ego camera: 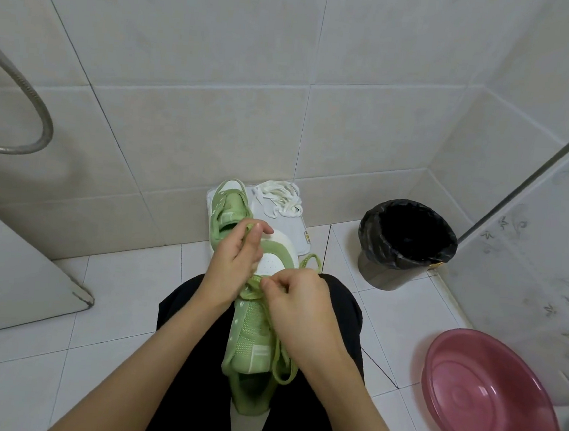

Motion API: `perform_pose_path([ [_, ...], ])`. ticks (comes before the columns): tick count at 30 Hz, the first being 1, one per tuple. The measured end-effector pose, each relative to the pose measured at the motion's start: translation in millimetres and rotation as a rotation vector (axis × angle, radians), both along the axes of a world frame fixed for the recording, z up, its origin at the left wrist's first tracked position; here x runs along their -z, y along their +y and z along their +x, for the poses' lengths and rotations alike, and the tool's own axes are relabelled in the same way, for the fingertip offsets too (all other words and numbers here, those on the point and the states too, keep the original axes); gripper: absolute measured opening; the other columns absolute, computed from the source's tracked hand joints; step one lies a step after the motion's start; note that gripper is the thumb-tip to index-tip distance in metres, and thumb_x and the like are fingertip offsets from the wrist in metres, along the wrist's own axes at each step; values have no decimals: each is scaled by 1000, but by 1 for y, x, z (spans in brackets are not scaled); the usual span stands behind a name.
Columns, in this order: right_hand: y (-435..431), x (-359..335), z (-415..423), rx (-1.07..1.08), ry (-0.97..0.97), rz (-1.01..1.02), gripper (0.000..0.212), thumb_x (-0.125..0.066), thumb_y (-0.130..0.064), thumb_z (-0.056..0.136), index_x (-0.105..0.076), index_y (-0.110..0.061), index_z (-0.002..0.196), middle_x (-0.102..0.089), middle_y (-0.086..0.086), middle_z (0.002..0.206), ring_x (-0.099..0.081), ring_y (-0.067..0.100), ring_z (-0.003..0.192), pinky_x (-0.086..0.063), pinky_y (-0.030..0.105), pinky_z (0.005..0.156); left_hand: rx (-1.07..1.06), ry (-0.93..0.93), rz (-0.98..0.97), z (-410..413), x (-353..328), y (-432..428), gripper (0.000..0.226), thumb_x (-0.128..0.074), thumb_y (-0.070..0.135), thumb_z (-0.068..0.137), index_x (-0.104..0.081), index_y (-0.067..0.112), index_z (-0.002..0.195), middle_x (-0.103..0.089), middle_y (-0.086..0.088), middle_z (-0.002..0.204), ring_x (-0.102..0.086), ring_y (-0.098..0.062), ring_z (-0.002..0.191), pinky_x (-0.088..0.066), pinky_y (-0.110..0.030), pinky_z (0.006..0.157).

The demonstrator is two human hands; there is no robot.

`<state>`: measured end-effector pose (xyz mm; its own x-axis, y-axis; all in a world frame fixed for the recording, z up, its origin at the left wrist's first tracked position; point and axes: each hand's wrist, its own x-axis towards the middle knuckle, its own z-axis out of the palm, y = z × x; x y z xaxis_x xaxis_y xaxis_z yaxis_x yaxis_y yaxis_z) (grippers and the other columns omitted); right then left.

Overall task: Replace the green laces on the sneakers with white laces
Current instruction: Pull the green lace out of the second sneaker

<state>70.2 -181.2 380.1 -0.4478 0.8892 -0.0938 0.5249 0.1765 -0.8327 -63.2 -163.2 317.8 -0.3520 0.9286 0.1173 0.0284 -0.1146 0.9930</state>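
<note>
Near sneaker: the pale green mesh sneaker (252, 333) with a white toe panel lies along the person's lap, toe pointing away, so the eyelet row faces up within easy reach
Green lace: the flat woven green lace (280, 359) is slack, one loop hanging off the shoe's right side, another poking out past the toe
Left hand (235, 255): fingers curled round a strand, lifting it clear above the toe, probably to feed slack
Right hand (299, 306): thumb and fingertip clamped on the lace at the eyelets, likely to draw it out
Second sneaker (228, 210): matching green, parked on a flat white board (295, 230) by the wall
White laces (279, 197): bundled on that board, just beside the second sneaker, near to hand
Stage: unlacing; no white lace threaded yet
Nearby: black-lined bin (406, 243) and pink plastic basin (490, 401) on the tiled floor
</note>
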Motion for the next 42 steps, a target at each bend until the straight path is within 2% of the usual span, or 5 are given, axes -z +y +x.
perform_pose_path([
  [12,48,46,48,-122,-36,-57,8,-70,-31,82,-66,-30,75,-64,-9,79,-55,1,71,-40,20,68,191,382,-46,-24,-4,-19,12,-64,43,82,-67,32,85,-65,8,88,-59,-4,82,-42,-12,75],
  [20,59,61,20,8,688,-385,11,-69,-23,84,-64,-15,77,-58,4,58,-55,22,61,-49,28,68,209,963,-211,-24,11,-16,88,-61,77,61,-39,44,138,-24,24,129,-40,2,107,-42,-27,79],
  [32,45,44,1,149,223,-119,29,-64,-26,88,-50,-16,65,-35,-16,39,-30,3,38,-25,12,40,183,952,-127,-13,22,-23,93,-63,73,61,-28,48,142,-18,19,136,-25,-3,127,-43,-27,78],
  [38,51,55,16,145,433,-242,12,-64,-17,90,-63,-5,85,-49,3,63,-42,14,58,-36,28,58,207,921,-167,-22,27,-20,80,-67,51,78,-24,43,146,-14,21,138,-14,7,123,-40,-29,86],
  [42,53,71,22,-13,162,-75,25,-64,-14,88,-59,-21,112,-60,-7,103,-53,5,98,-40,15,87,183,877,-165,-24,30,-18,74,-66,37,81,-28,40,145,-15,25,134,-15,8,120,-38,-27,83],
])
